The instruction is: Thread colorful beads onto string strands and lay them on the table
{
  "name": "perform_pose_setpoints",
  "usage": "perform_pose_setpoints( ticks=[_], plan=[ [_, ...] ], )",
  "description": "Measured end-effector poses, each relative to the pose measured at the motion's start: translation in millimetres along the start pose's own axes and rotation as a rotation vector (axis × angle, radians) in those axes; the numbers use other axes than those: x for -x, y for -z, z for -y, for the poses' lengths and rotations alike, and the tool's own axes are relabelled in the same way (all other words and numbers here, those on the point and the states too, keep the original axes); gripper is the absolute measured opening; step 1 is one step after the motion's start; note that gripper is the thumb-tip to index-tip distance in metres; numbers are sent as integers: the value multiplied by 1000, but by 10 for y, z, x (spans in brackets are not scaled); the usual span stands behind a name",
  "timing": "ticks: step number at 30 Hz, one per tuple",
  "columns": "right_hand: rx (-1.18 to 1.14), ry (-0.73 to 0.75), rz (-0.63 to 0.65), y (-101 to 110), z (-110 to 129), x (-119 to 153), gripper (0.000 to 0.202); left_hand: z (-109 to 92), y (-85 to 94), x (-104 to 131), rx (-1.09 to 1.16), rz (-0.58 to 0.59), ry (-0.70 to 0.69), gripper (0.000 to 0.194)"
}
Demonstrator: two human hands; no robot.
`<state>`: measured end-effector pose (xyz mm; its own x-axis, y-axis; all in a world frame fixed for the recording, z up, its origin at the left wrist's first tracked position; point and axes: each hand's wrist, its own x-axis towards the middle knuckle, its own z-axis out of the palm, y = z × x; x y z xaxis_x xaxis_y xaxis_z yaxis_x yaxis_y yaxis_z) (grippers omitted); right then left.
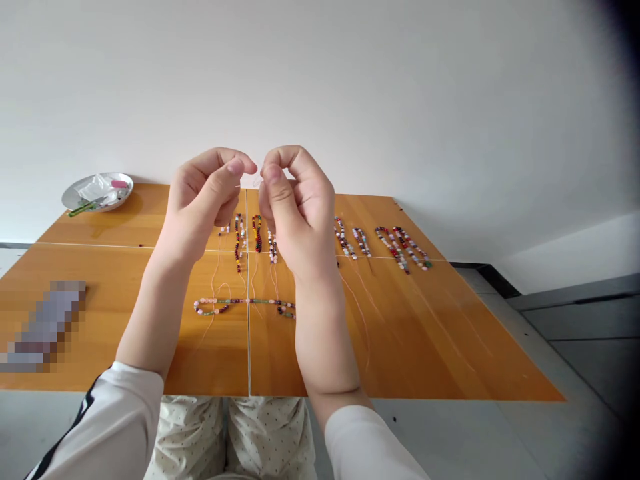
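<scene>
My left hand [207, 190] and my right hand [300, 200] are raised above the wooden table [400, 333], fingertips close together. A thin, pale thread [257, 180] shows between them, pinched in the right thumb and forefinger. The left fingers are curled with the thumb against the forefinger; what they hold is too fine to make out. Below the hands, a long string of beads [260, 301] lies curved on the tabletop. Behind it are short bead strands [239, 243], partly hidden by my right hand and forearm.
At the back left stands a metal plate [70, 195] with plastic bags and a green-handled tool. A blurred-out flat object [50, 323] lies at the left. More bead strands [400, 247] with loose thread tails lie on the right; a white wall rises behind the table.
</scene>
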<state>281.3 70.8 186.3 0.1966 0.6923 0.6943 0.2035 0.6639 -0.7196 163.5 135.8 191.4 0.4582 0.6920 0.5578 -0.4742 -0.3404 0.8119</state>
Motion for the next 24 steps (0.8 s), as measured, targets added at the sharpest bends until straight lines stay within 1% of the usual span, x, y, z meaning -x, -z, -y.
perform_pose_setpoints(
  ticks=[4,8,10,15,18,21,24],
  plan=[
    [-63,-13,34,11,9,-3,26,-30,-1,20,-53,27,48,18],
    [-114,-34,37,19,52,4,21,-58,-13,48,-78,6,56,13],
    [-101,-38,28,22,73,6,19,-58,-20,53,-82,-2,59,13],
    [-18,28,20,32,78,2,19,-48,-30,45,-94,-6,55,13],
    [24,17,9,35,67,4,20,-43,-23,36,-110,-7,56,12],
    [-24,16,20,36,68,11,19,-37,-8,33,-114,-9,61,13],
    [-92,-36,31,37,82,19,18,-37,-4,37,-103,-1,73,13]
  ],
)
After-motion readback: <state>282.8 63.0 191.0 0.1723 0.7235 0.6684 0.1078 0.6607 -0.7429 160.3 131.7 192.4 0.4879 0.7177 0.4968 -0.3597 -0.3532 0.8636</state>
